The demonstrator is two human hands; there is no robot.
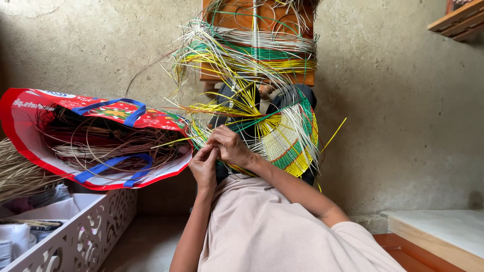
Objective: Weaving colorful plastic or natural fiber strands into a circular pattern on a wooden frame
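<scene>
1. Here, the left hand [203, 166] and the right hand [229, 146] are seen brought together at the centre of the view, fingertips touching, just in front of a half-woven round basket base [285, 141].
2. The fingers of both hands are curled and pressed together in a pinch; thin strands [201, 135] appear to be gripped between them, though exactly which strand is held cannot be told.
3. The basket base is held upright on its edge, just beyond the right hand; bands of cream, green, red and yellow are woven into it, and loose yellow and pale strands are fanned out from its rim.
4. A second bundle of woven strands [254, 48] is set above it, against a wooden frame [262, 20].
5. To the left, a red bag with blue handles [96, 138] is laid open, filled with coils of brown and pale fibre.
6. Below the bag, a white cut-out box [85, 231] is seen.
7. A concrete wall [403, 100] is seen behind.
</scene>
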